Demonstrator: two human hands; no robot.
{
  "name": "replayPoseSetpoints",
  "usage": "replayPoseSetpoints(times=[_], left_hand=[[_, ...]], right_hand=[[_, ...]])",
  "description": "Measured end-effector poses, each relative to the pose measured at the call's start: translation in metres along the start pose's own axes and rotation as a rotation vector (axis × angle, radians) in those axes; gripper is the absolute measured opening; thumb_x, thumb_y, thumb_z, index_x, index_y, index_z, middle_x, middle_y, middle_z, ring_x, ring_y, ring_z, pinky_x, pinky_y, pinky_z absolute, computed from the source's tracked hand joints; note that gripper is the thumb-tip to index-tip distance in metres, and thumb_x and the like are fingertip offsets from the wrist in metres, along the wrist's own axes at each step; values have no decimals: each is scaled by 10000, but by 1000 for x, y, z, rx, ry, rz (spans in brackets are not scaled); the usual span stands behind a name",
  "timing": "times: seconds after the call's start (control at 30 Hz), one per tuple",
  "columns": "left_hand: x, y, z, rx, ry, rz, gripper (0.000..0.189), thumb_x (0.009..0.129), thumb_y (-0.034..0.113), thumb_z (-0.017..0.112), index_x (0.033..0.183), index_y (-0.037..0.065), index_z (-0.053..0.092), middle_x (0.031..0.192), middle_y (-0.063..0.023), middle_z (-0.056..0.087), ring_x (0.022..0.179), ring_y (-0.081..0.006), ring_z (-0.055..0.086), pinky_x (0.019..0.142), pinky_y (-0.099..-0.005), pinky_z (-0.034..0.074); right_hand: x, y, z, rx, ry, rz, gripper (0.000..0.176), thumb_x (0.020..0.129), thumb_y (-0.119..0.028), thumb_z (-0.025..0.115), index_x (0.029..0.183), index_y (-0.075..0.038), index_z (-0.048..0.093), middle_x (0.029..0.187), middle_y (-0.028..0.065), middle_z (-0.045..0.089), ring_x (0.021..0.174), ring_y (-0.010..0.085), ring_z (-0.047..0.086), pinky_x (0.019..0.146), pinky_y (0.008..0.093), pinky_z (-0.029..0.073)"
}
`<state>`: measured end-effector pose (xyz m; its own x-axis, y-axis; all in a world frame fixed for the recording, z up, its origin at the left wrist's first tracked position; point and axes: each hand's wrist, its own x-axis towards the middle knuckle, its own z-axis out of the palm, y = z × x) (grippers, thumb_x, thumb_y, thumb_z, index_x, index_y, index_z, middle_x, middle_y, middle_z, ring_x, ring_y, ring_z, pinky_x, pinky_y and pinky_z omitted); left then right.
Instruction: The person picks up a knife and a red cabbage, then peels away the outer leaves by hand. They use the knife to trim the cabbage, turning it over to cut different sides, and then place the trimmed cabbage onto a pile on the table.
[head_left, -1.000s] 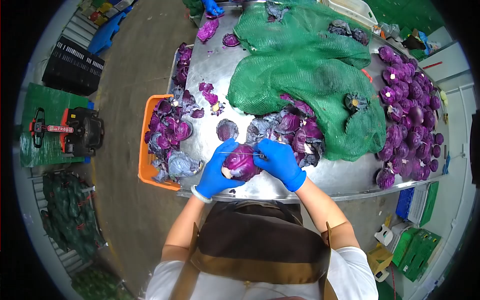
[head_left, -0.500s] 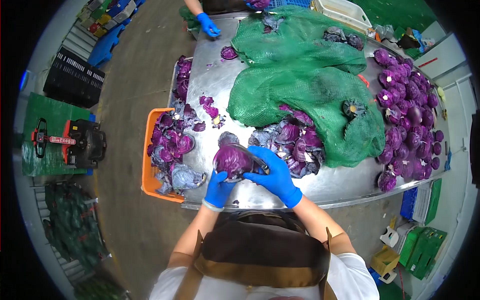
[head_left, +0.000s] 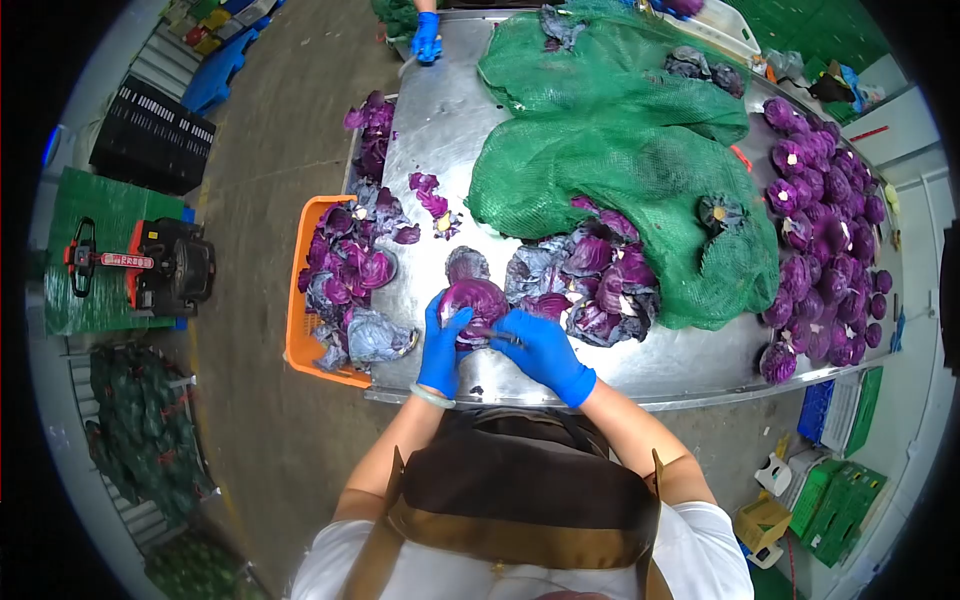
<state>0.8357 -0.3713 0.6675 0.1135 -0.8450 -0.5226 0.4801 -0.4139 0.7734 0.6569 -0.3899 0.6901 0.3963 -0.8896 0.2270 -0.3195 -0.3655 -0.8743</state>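
Near the front edge of the metal table (head_left: 600, 385), my left hand (head_left: 440, 352), in a blue glove, is closed on the left side of a red cabbage (head_left: 476, 299). From the right, my gloved right hand (head_left: 546, 356) grips a knife (head_left: 497, 335), whose thin blade lies against the cabbage's lower side. The knife's handle is mostly hidden in my fingers. Just behind the cabbage rests a loose greyish outer leaf (head_left: 466, 264). Right of it, a heap of trimmed cabbage leaves (head_left: 590, 270) spills from a green mesh sack (head_left: 600, 190).
An orange crate (head_left: 297, 300) of leaves stands against the table's left side. Many whole red cabbages (head_left: 815, 225) are piled at the right end. Across the table is a co-worker's gloved hand (head_left: 427, 40). A pallet jack (head_left: 165, 262) stands on the floor at left.
The cabbage has been turned in my hands, and my left hand has shifted from under it to its left side. The knife has come down lower against it. The co-worker's hand has moved.
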Motion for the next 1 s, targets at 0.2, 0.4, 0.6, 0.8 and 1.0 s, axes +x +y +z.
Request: replayPoseSetpoints(times=[0.2, 0.4, 0.6, 0.8, 1.0], left_hand=[[11, 20, -11, -670, -197, -320, 656, 914, 547, 525, 1426, 153, 410, 1407, -161, 467, 1245, -350, 516, 979, -524, 512], [-3, 35, -1, -627, -431, -405, 731, 920, 633, 465, 1460, 146, 389, 1450, -172, 447, 1319, -357, 463, 1064, -562, 420], [3, 35, 2, -267, -396, -316, 624, 995, 489, 447, 1432, 45, 414, 1424, -165, 492, 1285, -309, 507, 1103, -476, 399], [-2, 30, 21, -282, -332, -468, 663, 989, 563, 420, 1436, 73, 422, 1414, -157, 504, 1257, -316, 534, 1031, -526, 459], [10, -7, 38, 268, -534, -432, 604, 1015, 444, 422, 1485, 75, 341, 1378, -127, 521, 1203, -275, 570, 959, -438, 507]], right_hand=[[-7, 3, -60, 669, -231, 337, 407, 746, -103, 835, 1120, -24, 695, 1013, 74, 695, 930, 145, 626, 843, 327, 497], [10, -6, -53, 488, -43, 336, 818, 686, -165, 883, 1406, -69, 506, 1375, 121, 556, 1220, 222, 562, 1007, 368, 476], [5, 12, -36, 833, 84, 750, 470, 868, -169, 737, 1295, -22, 610, 857, 47, 685, 456, 54, 458, 483, 223, 436], [-9, 14, -45, 844, -10, 596, 599, 842, -149, 752, 1394, -91, 529, 952, 21, 660, 590, 50, 535, 506, 212, 444], [-84, 90, -57, 1310, 94, 698, 425, 889, -291, 687, 1243, -92, 563, 760, 13, 596, 603, 115, 571, 533, 273, 473]])
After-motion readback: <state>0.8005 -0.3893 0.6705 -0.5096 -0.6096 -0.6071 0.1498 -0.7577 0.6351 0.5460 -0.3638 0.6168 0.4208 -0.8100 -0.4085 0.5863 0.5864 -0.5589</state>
